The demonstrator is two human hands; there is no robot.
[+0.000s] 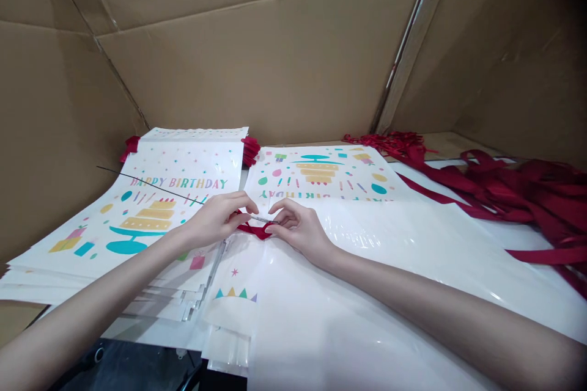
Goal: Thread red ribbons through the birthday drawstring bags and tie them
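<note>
My left hand (224,215) is closed, fingers pinching a short piece of red ribbon (255,231) and a thin dark wire-like strand (145,184). That strand runs out to the left above the printed sheets, and a slim silvery bit shows between my hands. My right hand (298,229) is closed on the right end of the ribbon, thumb and forefinger together. Both hands meet over the edge of a glossy white plastic sheet (348,269), folded so its back faces up. Its far part shows an upside-down birthday print (317,172). The fingertips partly hide the ribbon.
A stack of printed "Happy Birthday" sheets (151,159) lies at the left, with red ribbon bundles (250,151) at its far corners. Loose red ribbons (513,195) are heaped at the right. Tall cardboard walls (257,67) enclose the back and sides.
</note>
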